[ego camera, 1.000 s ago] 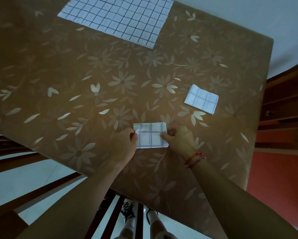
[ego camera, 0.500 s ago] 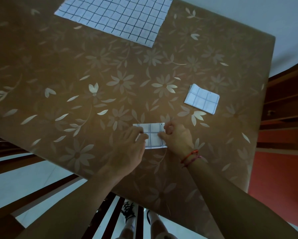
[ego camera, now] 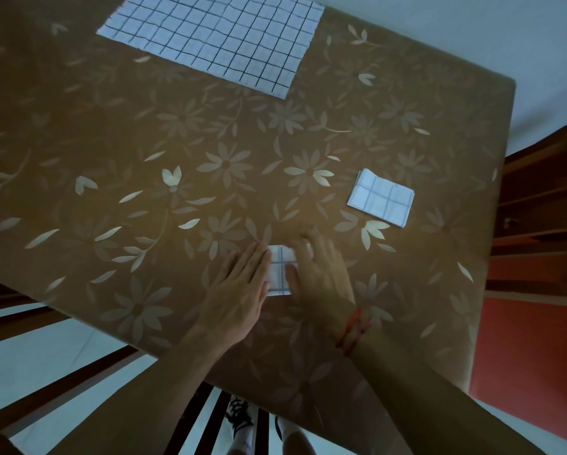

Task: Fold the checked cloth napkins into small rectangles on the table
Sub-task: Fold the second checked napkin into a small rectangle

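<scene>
Napkin (ego camera: 279, 272) — narrower than before

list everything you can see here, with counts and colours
unfolded napkin: 1, white with dark checks, flat at the table's far side
folded napkin: 1, white checked, small rectangle on the table's right
napkin in work: 1, white checked, near edge, under both hands
table: 1, brown cloth with pale flowers
wooden shelves: 1 unit, brown, right of the table
chair slats: several, dark brown, below the near edge
bracelet: 1, red thread, right wrist
shoes: 2, white, on the floor below
left hand: flat on the napkin's left part
right hand: flat on its right part, fingers blurred
</scene>
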